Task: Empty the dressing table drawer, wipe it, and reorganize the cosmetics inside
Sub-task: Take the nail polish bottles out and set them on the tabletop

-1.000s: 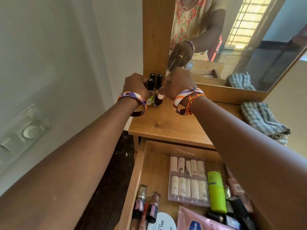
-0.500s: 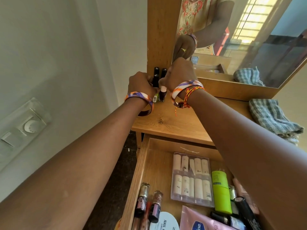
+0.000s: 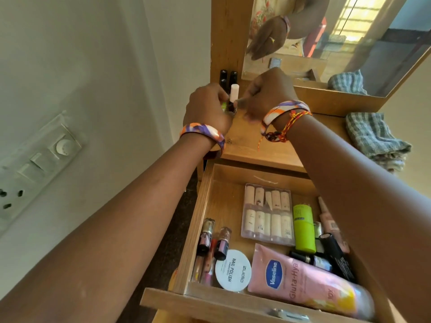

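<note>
Fingertips of both hands meeting low on one small nail polish bottle (image 3: 70, 99) at the back left corner of the dressing table top (image 3: 251, 145); left hand (image 3: 207, 108) curled round its left side, right hand (image 3: 268, 94) pinching from the right, both gripping. Bottle upright, long axis vertical, pale cap poking up between the knuckles, dark glass mostly covered. Two black-capped bottles (image 3: 228, 76) just behind it, against the wooden mirror frame (image 3: 227, 31). Neither hand clearly nearer; bottle dead between them, ahead and above the open drawer (image 3: 198, 220). Likely the step in hand: standing emptied items in a row on top. Drawer well short of empty: clear case of small pale bottles (image 3: 267, 213), green tube (image 3: 303, 227), pink Vaseline tube (image 3: 307, 283), round nail polish remover pad tin (image 3: 233, 269), two glitter-capped bottles (image 3: 212, 238). Checked cloth (image 3: 373, 138) folded at the right of the top, unused. Hidden: base of the gripped bottle, so whether set down or hovering cannot be told; something green beside it, unclear; right end of drawer blocked by the right forearm; dark items there hard to name
</note>
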